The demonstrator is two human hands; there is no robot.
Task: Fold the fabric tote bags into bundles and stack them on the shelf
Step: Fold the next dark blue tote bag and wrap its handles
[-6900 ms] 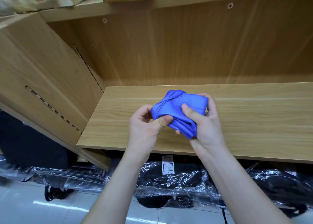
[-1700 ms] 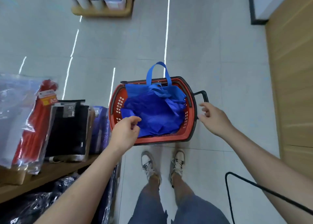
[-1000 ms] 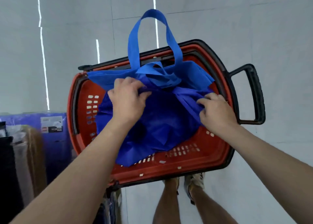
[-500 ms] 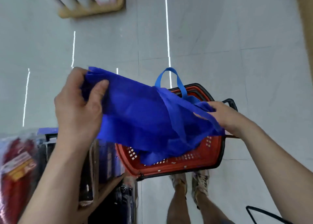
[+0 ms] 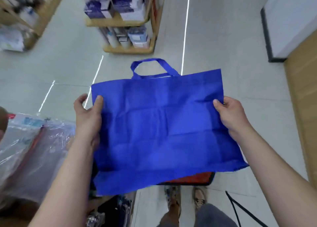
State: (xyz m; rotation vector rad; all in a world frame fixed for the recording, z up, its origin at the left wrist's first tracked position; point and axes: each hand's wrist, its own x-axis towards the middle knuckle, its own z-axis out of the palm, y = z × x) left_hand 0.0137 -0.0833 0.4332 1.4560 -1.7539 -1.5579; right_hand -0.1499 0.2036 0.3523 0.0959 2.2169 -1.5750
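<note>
We look down on a pale tiled floor (image 5: 214, 29), smooth and glossy, with thin bright streaks of reflected light. Over it, filling the middle of our view, we hold the blue tote bag (image 5: 159, 127) spread flat in the air. It is a matte, non-woven fabric, roughly rectangular, crossed by soft horizontal and vertical fold creases, and its lower edge sags toward us.

At our lower left lies a heap of goods in crinkled clear plastic wrap (image 5: 30, 151), something red showing through. Farther off stands a low wooden display shelf (image 5: 127, 50) with rounded corners, stacked with boxed and wrapped packets (image 5: 123, 2) that are too blurred to read. A wood-grain panel (image 5: 305, 93) runs down the right edge.

The bag hides nearly all of a red basket (image 5: 193, 178) with a dark rim; only one corner shows beneath the lower edge.

Our left hand (image 5: 87, 117) pinches the bag's left edge, the thumb (image 5: 98, 103) pressed on the front face and the fingers behind. Our right hand (image 5: 231, 113) holds the right edge the same way, and the cloth puckers at that grip. Both grips are closed on fabric.

One looped strap handle (image 5: 151, 65) stands up from the far edge. Below are two worn shoes (image 5: 173, 201) and a thin black cable (image 5: 240, 211) on the tiles.
</note>
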